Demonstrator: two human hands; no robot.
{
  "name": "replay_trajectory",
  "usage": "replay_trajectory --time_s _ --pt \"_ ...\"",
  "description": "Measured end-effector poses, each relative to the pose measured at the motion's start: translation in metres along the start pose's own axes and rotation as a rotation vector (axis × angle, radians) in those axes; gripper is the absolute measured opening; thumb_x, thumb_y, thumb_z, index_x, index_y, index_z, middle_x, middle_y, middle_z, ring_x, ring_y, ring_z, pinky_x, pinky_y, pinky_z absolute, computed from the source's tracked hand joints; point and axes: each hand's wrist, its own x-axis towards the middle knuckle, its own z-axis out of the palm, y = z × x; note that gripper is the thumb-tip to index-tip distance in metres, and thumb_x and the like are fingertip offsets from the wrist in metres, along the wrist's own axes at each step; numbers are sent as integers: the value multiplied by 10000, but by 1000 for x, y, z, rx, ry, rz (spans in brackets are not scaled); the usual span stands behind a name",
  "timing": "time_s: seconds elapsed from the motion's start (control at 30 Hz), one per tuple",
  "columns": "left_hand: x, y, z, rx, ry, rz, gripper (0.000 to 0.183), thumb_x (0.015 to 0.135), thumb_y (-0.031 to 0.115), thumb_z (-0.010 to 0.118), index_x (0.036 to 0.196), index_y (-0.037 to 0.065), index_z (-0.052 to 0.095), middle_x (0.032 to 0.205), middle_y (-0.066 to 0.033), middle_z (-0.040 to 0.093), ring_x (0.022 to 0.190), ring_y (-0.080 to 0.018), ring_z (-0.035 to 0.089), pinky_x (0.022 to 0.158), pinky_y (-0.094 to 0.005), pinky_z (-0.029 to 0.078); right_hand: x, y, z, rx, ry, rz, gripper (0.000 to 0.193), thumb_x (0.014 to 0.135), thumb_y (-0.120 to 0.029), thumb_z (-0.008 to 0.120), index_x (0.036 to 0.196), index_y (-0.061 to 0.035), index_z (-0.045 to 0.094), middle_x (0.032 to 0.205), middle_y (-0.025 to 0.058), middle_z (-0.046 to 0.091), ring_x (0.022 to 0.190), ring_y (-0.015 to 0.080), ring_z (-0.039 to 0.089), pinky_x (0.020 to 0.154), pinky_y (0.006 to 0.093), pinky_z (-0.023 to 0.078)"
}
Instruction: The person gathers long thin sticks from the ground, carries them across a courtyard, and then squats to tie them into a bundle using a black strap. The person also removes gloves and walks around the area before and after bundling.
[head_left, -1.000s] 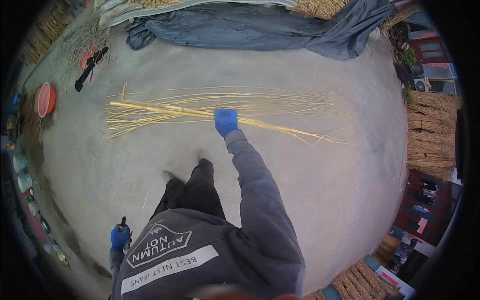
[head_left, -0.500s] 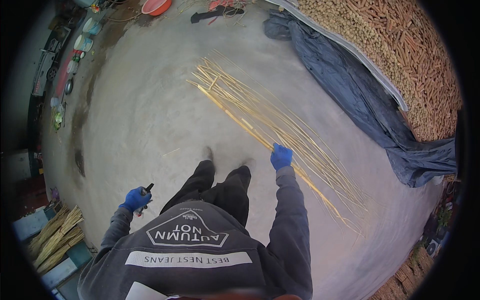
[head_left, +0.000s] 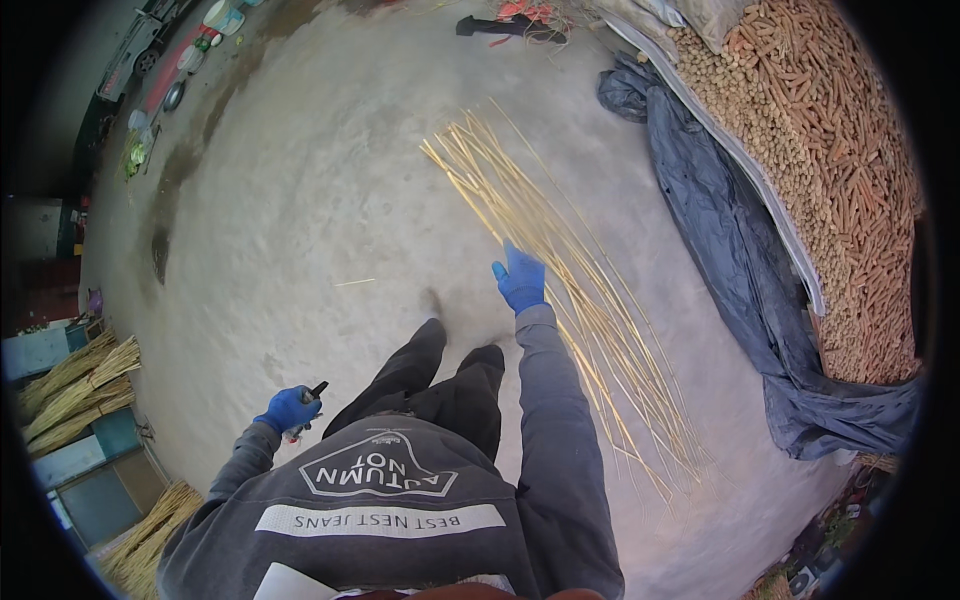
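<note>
My left hand [head_left: 287,410], in a blue glove, is closed around a small hand tool [head_left: 316,391] with a dark end sticking out past the thumb; its kind is hard to make out. Blue-gloved too, my right hand [head_left: 521,277] reaches forward with its fingers stretched and thumb apart, holding nothing. It is over the left edge of a loose spread of long, thin yellow stalks [head_left: 482,166]. These lie on the concrete floor [head_left: 300,200], slanting from far middle to near right; the hand and sleeve hide part of them.
A dark tarp [head_left: 700,230] and a heap of corn cobs [head_left: 820,150] border the right side. Bundles of dry stalks [head_left: 85,390] lie at the lower left. A black item [head_left: 510,29] rests at the far edge. One short stalk piece [head_left: 355,282] lies before my feet.
My right hand has let go of a thick yellow stalk, which now lies with the others, and its fingers have opened. The view has shifted; my left hand keeps its tool.
</note>
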Motion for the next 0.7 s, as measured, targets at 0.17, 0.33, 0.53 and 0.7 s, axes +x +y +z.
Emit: replay_trajectory --time_s 0.17,0.33,0.53,0.7 --pt "38 -7 -15 -76 -63 46 299 852 350 649 907 56 662 728 -72 718 599 -174 708 602 -326 559 -122 11 15 197 -213 286 463 877 -360 621 1252 -89 616 1024 153 712 942 335 676 851 452 512" --pt "94 -23 -48 -140 -79 149 297 846 341 646 893 48 662 724 -90 714 578 -177 698 575 -342 557 -268 42 -23 39 -628 856 555 863 -417 576 1259 -31 621 1224 217 649 1175 340 606 1024 420 449" --pt "164 -69 -88 -205 -39 189 305 801 350 657 831 48 683 726 -108 714 591 -204 698 579 -356 547 -355 43 -31 175 -393 851 292 889 -263 591 961 -3 702 792 151 686 672 237 657 659 372 543" --pt "193 -120 -115 -305 -14 148 300 787 330 650 859 43 698 731 -122 715 603 -207 694 591 -360 551 -293 -3 -17 522 -183 1051 258 892 -153 675 1066 37 675 824 111 684 659 190 653 620 321 557"
